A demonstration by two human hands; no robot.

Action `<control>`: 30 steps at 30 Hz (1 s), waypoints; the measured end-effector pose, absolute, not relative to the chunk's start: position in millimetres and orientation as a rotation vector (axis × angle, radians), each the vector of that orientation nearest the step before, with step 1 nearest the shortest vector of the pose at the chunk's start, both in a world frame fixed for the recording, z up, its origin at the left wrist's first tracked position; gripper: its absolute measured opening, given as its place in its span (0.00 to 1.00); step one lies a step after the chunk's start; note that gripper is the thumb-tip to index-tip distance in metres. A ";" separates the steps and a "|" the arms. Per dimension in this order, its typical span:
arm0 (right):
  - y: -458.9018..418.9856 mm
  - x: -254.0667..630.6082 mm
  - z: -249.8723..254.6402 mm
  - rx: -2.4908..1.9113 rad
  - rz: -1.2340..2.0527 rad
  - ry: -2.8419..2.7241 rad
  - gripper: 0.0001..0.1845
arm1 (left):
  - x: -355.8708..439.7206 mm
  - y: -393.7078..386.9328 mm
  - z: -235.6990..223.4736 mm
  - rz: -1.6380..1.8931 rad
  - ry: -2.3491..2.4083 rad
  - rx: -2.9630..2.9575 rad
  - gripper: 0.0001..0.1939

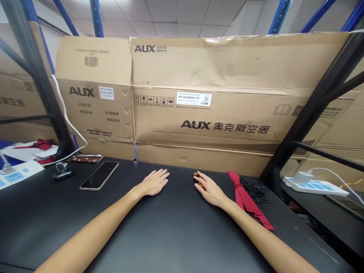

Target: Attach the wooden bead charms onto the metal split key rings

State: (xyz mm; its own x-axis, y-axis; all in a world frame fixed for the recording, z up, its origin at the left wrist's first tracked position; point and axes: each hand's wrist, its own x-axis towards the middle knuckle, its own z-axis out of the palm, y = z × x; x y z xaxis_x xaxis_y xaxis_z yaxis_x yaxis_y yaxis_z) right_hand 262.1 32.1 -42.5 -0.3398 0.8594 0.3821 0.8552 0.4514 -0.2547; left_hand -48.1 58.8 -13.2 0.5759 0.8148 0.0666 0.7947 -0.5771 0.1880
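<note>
My left hand lies palm down on the black table, fingers stretched out, holding nothing. To its left is a phone with a dark screen. My right hand rests over a small glossy brown-and-amber piece, tortoiseshell in look. Its fingers are extended and slightly apart across the piece, which shows between them and beyond their tips. Most of that piece is hidden, so I cannot tell its kind. Right of this hand lie dark red fabric strips beside a pile of black loops or rings.
Large cardboard panels stand along the table's back edge, between dark metal posts. At left are a brown wrapped packet, a small black case and a power strip with a white cable. Another power strip sits at right.
</note>
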 end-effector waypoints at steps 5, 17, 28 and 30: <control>28.2 258.6 -34.5 -1.488 -0.055 -2.222 0.28 | -48.1 60.1 -15.4 0.286 1.407 2.673 0.28; -27.7 212.1 -23.7 -1.269 0.192 -2.453 0.36 | -2.9 12.9 -14.6 0.344 1.170 2.817 0.30; -18.7 224.6 -15.6 -1.329 0.275 -2.546 0.38 | -4.5 14.6 -15.2 0.310 1.147 2.777 0.33; -17.1 226.1 -16.9 -1.345 0.262 -2.551 0.39 | -4.3 12.9 -13.9 0.286 1.145 2.773 0.34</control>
State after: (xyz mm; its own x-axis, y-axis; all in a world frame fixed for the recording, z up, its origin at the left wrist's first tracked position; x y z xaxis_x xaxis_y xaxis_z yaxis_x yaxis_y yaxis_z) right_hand 226.1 -17.1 -16.9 -0.5453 0.8279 0.1315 0.7838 0.5591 -0.2701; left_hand -4.3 12.9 -13.9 0.6947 0.7082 0.1258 0.6840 -0.7045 0.1893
